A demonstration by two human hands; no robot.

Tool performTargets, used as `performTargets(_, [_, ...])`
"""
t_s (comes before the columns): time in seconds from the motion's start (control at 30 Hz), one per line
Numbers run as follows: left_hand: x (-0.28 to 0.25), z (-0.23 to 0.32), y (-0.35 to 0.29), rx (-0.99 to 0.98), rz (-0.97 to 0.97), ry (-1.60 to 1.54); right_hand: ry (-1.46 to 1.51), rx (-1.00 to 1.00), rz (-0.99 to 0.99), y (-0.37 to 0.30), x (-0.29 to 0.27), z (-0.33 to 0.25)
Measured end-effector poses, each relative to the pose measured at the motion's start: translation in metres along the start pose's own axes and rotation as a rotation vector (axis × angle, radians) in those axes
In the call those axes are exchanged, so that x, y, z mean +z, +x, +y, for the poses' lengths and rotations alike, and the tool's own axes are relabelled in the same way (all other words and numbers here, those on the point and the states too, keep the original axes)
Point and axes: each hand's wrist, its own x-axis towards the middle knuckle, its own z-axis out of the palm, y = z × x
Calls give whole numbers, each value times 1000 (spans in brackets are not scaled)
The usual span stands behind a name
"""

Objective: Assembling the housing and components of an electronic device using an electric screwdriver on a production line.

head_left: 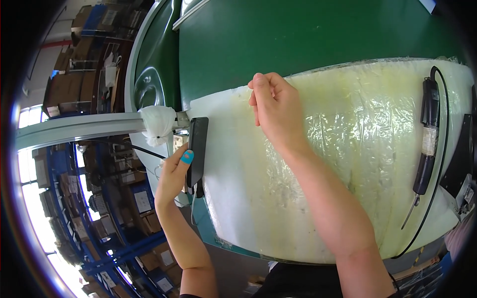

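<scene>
At the left edge of the padded work surface, my left hand (172, 175) grips a flat black phone-like device (199, 151), which stands on edge with its dark broad side facing right. Blue tape wraps the thumb, which presses on the device's near edge; the other fingers are hidden behind it. My right hand (277, 105) is raised over the far edge of the plastic-covered white mat (278, 208). Its fingers are curled in toward the thumb, and whatever they may hold is hidden.
A black electric screwdriver (424, 164) with a cord lies along the mat's right side. Beyond the mat spreads a green bench top (308, 35). Left of the device are a white plastic bag (159, 125) and a metal rail (79, 130). Blue shelving with boxes stands further left.
</scene>
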Motion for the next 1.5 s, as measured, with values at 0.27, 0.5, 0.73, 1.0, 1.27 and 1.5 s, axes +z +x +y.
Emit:
performTargets(0.27, [3,-14,5,-71,206,-146,-16,5,-7,-1,0,0])
performTargets(0.5, [2,-20,4,-105,134,-131,9,-3,-9,0,3,1])
performTargets(0.73, [59,20,-3,233,262,448,48,-28,2,1,0,5])
performTargets(1.0, [71,15,-2,217,320,409,24,-36,-5,0,2,2])
performTargets(1.27, [67,17,-3,129,318,250,-6,-37,-16,-2,4,4])
performTargets(1.5, [48,5,-8,176,321,83,-58,-23,-8,-1,2,2])
